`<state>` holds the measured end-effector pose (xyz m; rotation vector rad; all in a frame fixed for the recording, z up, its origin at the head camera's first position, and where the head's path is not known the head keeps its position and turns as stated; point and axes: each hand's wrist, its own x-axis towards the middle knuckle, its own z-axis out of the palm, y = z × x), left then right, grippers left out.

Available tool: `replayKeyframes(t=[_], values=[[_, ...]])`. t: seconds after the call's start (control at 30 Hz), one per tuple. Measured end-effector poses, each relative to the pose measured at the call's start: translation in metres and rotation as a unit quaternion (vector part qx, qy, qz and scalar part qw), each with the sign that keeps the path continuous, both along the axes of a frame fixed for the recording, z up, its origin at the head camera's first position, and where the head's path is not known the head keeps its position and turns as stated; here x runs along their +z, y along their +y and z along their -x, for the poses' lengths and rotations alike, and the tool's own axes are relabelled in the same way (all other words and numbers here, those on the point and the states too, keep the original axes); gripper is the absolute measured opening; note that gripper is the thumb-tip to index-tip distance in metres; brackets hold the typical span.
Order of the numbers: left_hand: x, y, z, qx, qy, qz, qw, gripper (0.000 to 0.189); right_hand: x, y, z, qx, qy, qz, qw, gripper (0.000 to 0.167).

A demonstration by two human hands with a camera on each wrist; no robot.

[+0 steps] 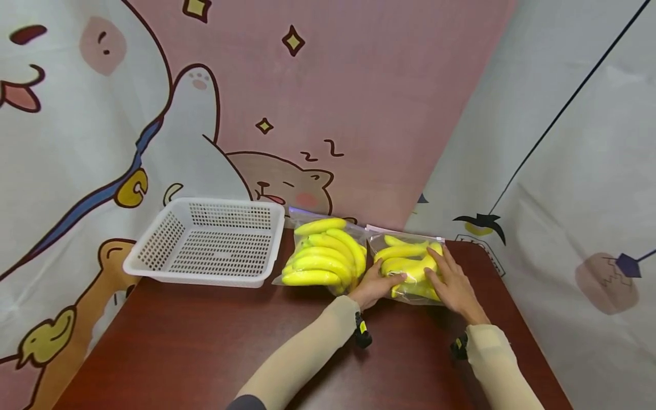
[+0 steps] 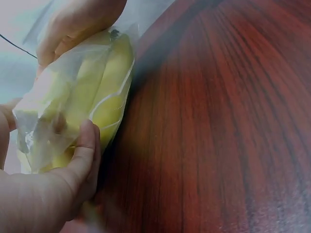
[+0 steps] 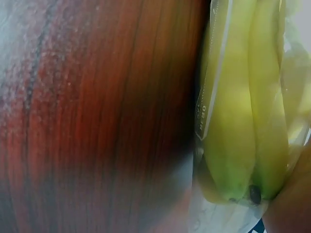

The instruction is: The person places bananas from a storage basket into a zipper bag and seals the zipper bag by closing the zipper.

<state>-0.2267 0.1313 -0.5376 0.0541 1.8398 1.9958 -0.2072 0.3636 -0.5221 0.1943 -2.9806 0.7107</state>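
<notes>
A clear zip bag of yellow bananas [image 1: 405, 265] lies at the right back of the table, its pale zip strip along the far edge. My left hand [image 1: 376, 285] grips the bag's left side, the thumb laid across the front. On the opposite side my right hand [image 1: 453, 287] holds the bag, fingers reaching over its top. Close up in the left wrist view, the left thumb [image 2: 85, 145] presses the plastic around the bananas [image 2: 109, 77]. The right wrist view shows banana tips [image 3: 233, 179] inside the printed plastic, with little of the hand visible.
A second clear bag of bananas [image 1: 323, 256], with a purple zip strip, lies just left of the gripped one. Left of that stands a white perforated plastic basket [image 1: 261, 281]. The dark red wooden table [image 1: 215, 341] meets a cartoon-printed cloth backdrop [image 1: 369, 114] behind.
</notes>
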Motion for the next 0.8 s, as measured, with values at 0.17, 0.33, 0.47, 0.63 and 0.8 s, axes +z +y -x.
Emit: replayKeyframes(t=[0.17, 0.33, 0.47, 0.63, 0.8], values=[[-0.001, 0.002, 0.001, -0.010, -0.026, -0.024, 0.9993, 0.102, 0.004, 0.003, -0.003, -0.002, 0.007, 0.029, 0.9996, 0.061], [0.005, -0.005, -0.002, -0.038, -0.031, 0.002, 0.9988, 0.101, 0.010, 0.008, -0.006, 0.004, 0.012, 0.041, 0.9991, 0.061], [0.021, -0.021, -0.008, -0.071, -0.016, 0.065, 0.9952, 0.098, 0.015, 0.011, -0.009, 0.013, 0.006, 0.028, 0.9995, 0.068], [0.051, -0.053, -0.019, -0.095, 0.047, 0.119, 0.9872, 0.089, 0.024, 0.013, -0.014, 0.024, 0.015, 0.016, 0.9995, 0.071], [0.076, -0.098, -0.025, -0.066, 0.188, 0.148, 0.9687, 0.076, 0.038, 0.014, -0.019, 0.039, 0.045, 0.023, 0.9980, 0.069]])
